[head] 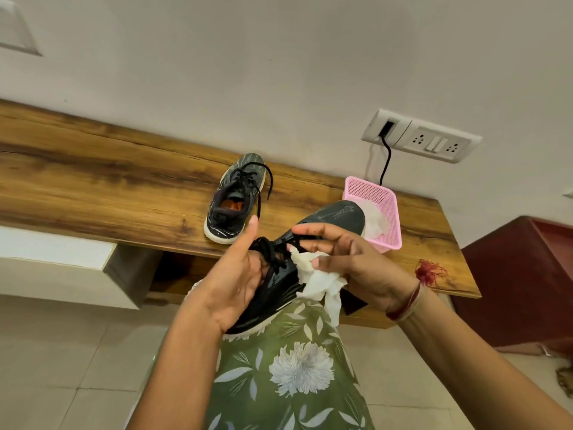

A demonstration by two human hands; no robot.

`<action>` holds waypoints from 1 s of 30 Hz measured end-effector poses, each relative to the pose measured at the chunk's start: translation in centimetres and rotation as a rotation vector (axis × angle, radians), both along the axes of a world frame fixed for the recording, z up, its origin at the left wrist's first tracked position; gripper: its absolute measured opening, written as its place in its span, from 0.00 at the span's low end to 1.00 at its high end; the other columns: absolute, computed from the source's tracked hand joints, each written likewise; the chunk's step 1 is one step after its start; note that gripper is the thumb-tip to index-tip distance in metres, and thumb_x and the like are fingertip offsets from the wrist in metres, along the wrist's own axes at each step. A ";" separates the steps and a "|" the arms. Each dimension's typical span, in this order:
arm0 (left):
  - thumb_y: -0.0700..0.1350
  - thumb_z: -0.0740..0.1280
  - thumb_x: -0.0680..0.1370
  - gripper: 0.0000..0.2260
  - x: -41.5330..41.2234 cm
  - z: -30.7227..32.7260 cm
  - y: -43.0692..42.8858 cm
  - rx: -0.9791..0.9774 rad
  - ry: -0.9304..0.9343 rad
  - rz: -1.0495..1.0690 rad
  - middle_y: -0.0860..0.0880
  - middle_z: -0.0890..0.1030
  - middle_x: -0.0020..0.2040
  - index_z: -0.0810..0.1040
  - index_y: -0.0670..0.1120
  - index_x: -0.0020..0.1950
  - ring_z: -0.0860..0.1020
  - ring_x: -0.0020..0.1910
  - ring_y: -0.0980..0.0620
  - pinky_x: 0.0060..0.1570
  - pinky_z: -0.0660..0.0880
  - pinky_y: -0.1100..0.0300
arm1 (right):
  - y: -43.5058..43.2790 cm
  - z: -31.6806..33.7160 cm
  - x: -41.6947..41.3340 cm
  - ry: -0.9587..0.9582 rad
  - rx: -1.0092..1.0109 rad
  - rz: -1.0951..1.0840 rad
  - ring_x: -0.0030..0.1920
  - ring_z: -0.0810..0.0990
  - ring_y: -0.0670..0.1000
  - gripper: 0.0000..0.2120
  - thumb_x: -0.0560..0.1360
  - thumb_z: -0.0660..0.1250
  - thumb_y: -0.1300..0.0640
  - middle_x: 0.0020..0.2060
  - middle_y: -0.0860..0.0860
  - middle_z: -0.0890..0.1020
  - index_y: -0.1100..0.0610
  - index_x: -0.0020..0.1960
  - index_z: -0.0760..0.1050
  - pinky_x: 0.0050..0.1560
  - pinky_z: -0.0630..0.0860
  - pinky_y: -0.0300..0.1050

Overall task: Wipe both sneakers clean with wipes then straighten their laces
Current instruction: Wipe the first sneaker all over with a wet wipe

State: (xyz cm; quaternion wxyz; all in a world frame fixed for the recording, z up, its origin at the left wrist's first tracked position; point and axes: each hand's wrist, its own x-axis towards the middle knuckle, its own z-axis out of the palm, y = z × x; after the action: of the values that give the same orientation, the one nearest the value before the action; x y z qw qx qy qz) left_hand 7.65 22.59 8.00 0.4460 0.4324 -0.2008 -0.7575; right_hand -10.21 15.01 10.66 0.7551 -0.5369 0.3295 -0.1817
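Observation:
I hold a dark sneaker in the air in front of the shelf, toe pointing away. My left hand grips its heel end and collar, thumb raised. My right hand pinches a crumpled white wipe against the sneaker's side, near the black laces, with the fingers spread over the tongue. The second sneaker, dark with a white sole and an orange insole, stands on the wooden shelf with its laces hanging loose.
A pink mesh basket holding white wipes sits on the shelf's right part, behind the held sneaker. A black cable runs from a wall socket panel down behind it. A dark red cabinet stands at the right. Tiled floor lies below.

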 end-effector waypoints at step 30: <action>0.72 0.53 0.73 0.41 2.4 0.9 0.3 0.065 0.394 0.551 0.37 0.81 0.57 0.72 0.36 0.64 0.81 0.56 0.43 0.54 0.79 0.55 | 1.6 1.4 -0.2 0.226 -0.739 -0.618 0.52 0.81 0.47 0.14 0.72 0.68 0.69 0.50 0.48 0.83 0.57 0.54 0.80 0.53 0.78 0.45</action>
State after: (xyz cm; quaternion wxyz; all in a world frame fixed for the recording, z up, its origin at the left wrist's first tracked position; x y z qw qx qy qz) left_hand 10.00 22.84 8.90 0.6502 0.3296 0.0380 -0.6835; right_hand -10.43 16.58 12.11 0.3844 -0.6622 0.4669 -0.4425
